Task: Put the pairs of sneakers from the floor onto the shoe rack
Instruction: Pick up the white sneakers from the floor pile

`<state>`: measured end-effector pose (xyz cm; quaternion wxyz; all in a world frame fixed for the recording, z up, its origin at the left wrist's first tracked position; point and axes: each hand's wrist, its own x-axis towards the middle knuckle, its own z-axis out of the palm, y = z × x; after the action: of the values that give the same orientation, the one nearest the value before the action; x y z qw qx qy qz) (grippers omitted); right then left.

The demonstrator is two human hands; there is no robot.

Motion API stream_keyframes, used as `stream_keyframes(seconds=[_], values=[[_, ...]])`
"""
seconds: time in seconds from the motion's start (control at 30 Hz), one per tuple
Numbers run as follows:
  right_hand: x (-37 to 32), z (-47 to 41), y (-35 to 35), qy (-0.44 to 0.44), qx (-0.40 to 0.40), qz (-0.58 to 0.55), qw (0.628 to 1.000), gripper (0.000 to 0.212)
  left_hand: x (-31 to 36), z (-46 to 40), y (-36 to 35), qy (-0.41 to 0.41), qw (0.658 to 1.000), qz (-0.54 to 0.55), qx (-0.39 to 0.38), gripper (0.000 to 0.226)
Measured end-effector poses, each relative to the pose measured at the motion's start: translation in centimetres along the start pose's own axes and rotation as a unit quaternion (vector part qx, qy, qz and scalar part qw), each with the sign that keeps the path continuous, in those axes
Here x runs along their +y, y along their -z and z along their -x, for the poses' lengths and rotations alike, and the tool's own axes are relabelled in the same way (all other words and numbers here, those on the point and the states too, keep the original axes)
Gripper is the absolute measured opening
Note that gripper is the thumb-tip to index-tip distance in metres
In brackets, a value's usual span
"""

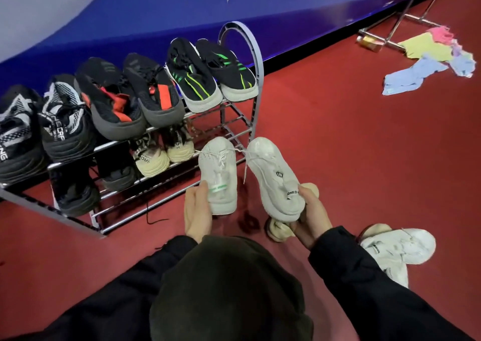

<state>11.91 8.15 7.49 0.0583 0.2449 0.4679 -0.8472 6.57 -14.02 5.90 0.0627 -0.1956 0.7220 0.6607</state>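
My left hand (197, 210) grips the heel of a white knit sneaker (218, 166), toe pointing at the rack. My right hand (311, 210) holds the heel of its chunkier white mate (272, 169). Both shoes hover just in front of the right end of the metal shoe rack (253, 62). The top shelf carries black sneakers with green stripes (208, 75), a black and red pair (127, 96) and a black and white pair (39, 124). A cream pair (164, 150) sits on the middle shelf. Another white pair (393, 249) lies on the floor at my right.
Black shoes (75, 192) sit on the lower shelves at the left. A beige shoe (279, 230) lies on the red floor under my right hand. Coloured cloths (429, 59) and a metal stand (390, 28) lie far right by the blue wall.
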Motion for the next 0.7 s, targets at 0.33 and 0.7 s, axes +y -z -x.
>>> stream_keyframes(seconds=[0.33,0.7], values=[[0.3,0.4,3.2,-0.025,0.038,-0.03,0.998,0.043,0.5,1.6,-1.9,0.016,1.0,-0.011,-0.023,0.047],[10.2,1.2,10.7,-0.131,0.267,0.052,0.953,0.019,-2.1,0.9,-5.8,0.029,0.977,-0.086,-0.194,0.039]])
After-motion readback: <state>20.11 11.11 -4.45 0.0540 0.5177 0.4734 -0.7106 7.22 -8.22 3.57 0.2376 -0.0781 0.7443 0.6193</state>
